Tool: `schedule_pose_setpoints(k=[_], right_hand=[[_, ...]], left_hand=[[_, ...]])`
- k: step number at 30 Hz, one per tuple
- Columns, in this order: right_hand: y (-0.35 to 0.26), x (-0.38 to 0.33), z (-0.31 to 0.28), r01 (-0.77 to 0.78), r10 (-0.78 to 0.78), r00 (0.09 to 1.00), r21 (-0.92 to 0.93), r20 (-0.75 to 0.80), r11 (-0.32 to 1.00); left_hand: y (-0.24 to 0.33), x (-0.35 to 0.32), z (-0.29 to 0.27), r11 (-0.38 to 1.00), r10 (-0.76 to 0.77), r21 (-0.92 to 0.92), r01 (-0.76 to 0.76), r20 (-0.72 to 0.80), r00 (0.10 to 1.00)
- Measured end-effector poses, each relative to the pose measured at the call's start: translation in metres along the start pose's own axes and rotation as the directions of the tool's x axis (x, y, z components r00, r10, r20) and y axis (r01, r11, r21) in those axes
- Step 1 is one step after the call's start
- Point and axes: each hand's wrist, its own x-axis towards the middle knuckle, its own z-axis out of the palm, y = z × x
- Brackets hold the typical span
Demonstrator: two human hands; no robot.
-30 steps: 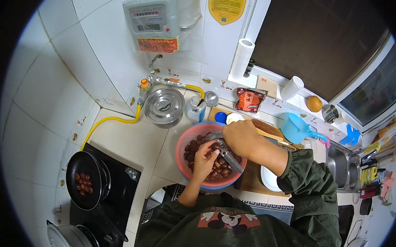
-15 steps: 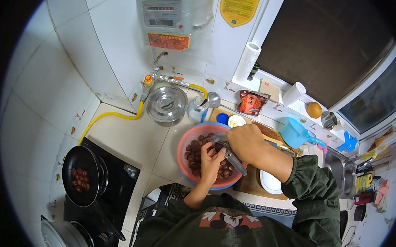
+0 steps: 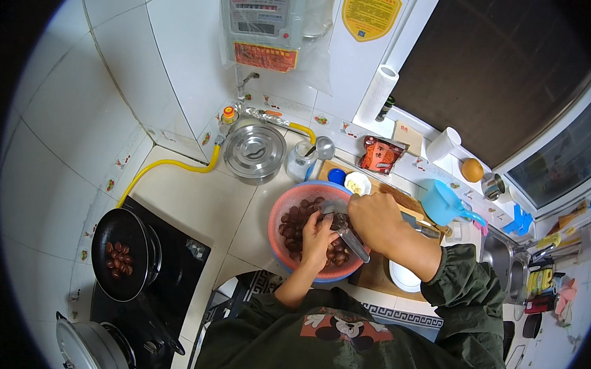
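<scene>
A pink strainer basket sits in a blue basin and is heaped with dark brown chestnuts. Over it, my left hand pinches what looks like one chestnut, partly hidden by the fingers, at the jaws of a plier-like tool with grey handles. My right hand comes in from the right, closed around the tool's upper handle. The lower handle slants down over the basket's right rim, apart from the upper one. My right palm hides part of the grip.
A black frying pan with reddish-brown pieces stands on the black stove at left. Behind the basket are a lidded steel pot and a glass jar. A wooden board, white plate and light-blue dipper lie right.
The whole view has shifted slightly. My left fingers have moved in closer against the tool's jaws. My right hand has shifted a little to the right, still gripping the tool.
</scene>
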Motion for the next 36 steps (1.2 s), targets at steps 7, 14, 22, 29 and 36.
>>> schedule_pose_setpoints(k=[7, 14, 22, 29, 36], right_hand=[[-0.004, -0.002, 0.000, -0.007, 0.007, 1.000, -0.022, 0.020, 1.000], [-0.007, -0.004, -0.003, -0.012, 0.012, 1.000, -0.025, 0.024, 1.000], [-0.011, -0.007, -0.008, -0.060, 0.062, 0.995, -0.020, 0.082, 0.998], [-0.016, -0.008, -0.003, -0.030, 0.033, 0.998, -0.041, 0.053, 0.999], [-0.017, -0.007, -0.004, -0.023, 0.026, 0.997, -0.047, 0.069, 0.999]], left_hand=[[-0.001, 0.000, -0.002, 1.000, 0.011, 0.008, -0.012, 0.021, 1.000], [-0.003, 0.000, -0.004, 1.000, 0.012, 0.003, -0.013, 0.043, 0.999], [-0.004, -0.004, -0.006, 0.994, 0.026, -0.109, -0.024, 0.019, 0.999], [-0.011, -0.004, 0.005, 0.926, 0.337, 0.176, -0.334, 0.016, 0.941], [-0.019, 0.002, -0.003, 0.868, 0.400, 0.317, -0.383, 0.012, 0.917]])
